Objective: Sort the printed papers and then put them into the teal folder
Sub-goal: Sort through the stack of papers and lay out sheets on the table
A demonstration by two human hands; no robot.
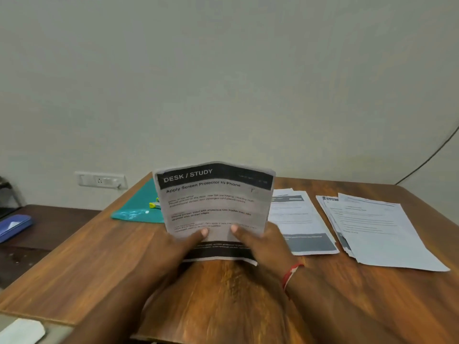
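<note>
Two-handed pinch, thumbs on front, holds sheet (213, 202) upright: left hand (182, 248), right hand (262, 242) | read heading; lay squarely on matching pile (299, 219)

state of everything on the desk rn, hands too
white printed sheet headed DESK / STUDY: held upright, slightly bowed
left hand: grips its lower part, thumb in front
right hand: grips its lower part, thumb in front
teal flat folder: lying on brown wooden table, small yellow-green object on it
middle pile of printed papers: flat, loosely stacked
right pile of printed papers: flat, fanned
</note>
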